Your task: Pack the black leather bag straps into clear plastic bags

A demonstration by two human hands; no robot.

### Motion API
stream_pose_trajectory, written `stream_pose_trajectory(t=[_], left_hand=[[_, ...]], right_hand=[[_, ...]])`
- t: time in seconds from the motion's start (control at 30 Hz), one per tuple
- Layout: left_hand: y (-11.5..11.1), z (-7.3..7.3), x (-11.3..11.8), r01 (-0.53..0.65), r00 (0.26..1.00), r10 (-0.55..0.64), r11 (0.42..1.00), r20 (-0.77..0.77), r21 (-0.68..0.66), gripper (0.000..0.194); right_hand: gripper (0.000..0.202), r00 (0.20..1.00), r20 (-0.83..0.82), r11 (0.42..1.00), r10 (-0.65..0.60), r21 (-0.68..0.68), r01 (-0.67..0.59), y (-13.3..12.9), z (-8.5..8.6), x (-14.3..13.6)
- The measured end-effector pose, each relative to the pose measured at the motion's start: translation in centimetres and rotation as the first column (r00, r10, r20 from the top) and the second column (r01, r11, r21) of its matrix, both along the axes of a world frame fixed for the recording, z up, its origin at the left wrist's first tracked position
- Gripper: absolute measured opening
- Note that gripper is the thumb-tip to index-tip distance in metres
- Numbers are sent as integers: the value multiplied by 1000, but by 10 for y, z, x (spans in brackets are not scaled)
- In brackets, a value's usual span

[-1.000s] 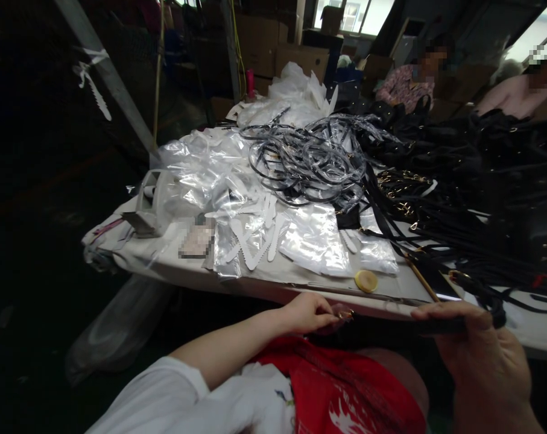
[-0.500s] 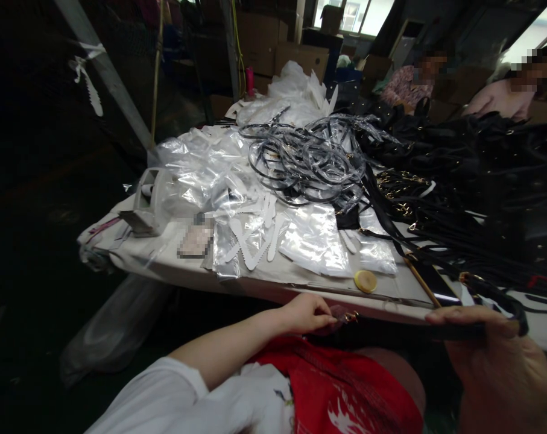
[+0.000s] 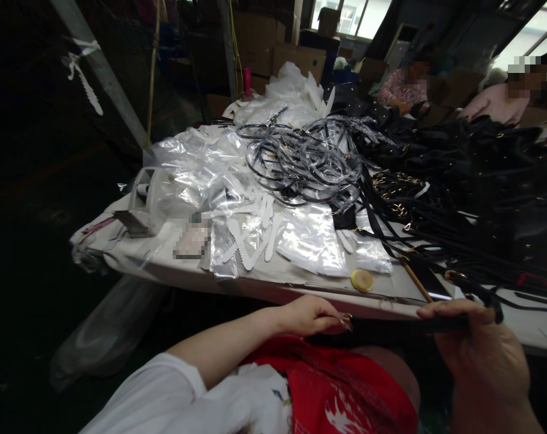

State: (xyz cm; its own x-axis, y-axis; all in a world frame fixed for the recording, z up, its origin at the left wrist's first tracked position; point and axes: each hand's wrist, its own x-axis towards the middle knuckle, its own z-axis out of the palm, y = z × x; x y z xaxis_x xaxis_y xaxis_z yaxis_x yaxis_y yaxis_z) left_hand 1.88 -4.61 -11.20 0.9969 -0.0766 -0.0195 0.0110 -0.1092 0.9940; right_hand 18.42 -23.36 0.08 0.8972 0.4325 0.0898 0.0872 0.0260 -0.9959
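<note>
My left hand (image 3: 316, 316) pinches the metal-clasp end of a black strap (image 3: 391, 327) just off the table's front edge. Further right, my right hand (image 3: 479, 337) grips the same strap, its fingers closed round it and the palm facing up. Between the hands the strap runs roughly level, dark against the shadow below. Beyond them on the table (image 3: 295, 290) lie flat clear plastic bags (image 3: 313, 238), white notched strips (image 3: 246, 250) and a round yellow-rimmed disc (image 3: 362, 280). A heap of coiled straps in clear wrap (image 3: 304, 163) sits farther back.
Black bags and straps with gold clasps (image 3: 472, 157) pile up at the right. A tape dispenser (image 3: 146, 202) stands at the left. A phone (image 3: 429, 280) lies near the right front edge. Two people (image 3: 404, 90) are beyond the pile. A metal post (image 3: 105, 72) slants at the left.
My right hand has moved a little left, closer to my left hand. My left hand has slid slightly right over the strap's clasp. The view has shifted slightly.
</note>
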Motion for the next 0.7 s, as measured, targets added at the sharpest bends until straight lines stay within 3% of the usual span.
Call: stream_pose_trajectory(t=[0.17, 0.37, 0.57, 0.7], left_hand=[[1, 11, -4, 127, 991, -127, 992, 35, -20, 47], [1, 15, -3, 185, 982, -181, 980, 48, -80, 69], [-5, 17, -3, 101, 995, -104, 986, -11, -131, 70], [-14, 14, 5, -19, 999, 18, 998, -32, -56, 71]], right_hand=[[37, 995, -84, 999, 45, -17, -47, -6, -6, 19], [39, 994, -58, 992, 96, -81, -101, -10, 2, 29], [35, 989, 26, 978, 146, -152, -140, -12, 4, 36], [34, 961, 100, 948, 257, -219, -230, -5, -8, 30]])
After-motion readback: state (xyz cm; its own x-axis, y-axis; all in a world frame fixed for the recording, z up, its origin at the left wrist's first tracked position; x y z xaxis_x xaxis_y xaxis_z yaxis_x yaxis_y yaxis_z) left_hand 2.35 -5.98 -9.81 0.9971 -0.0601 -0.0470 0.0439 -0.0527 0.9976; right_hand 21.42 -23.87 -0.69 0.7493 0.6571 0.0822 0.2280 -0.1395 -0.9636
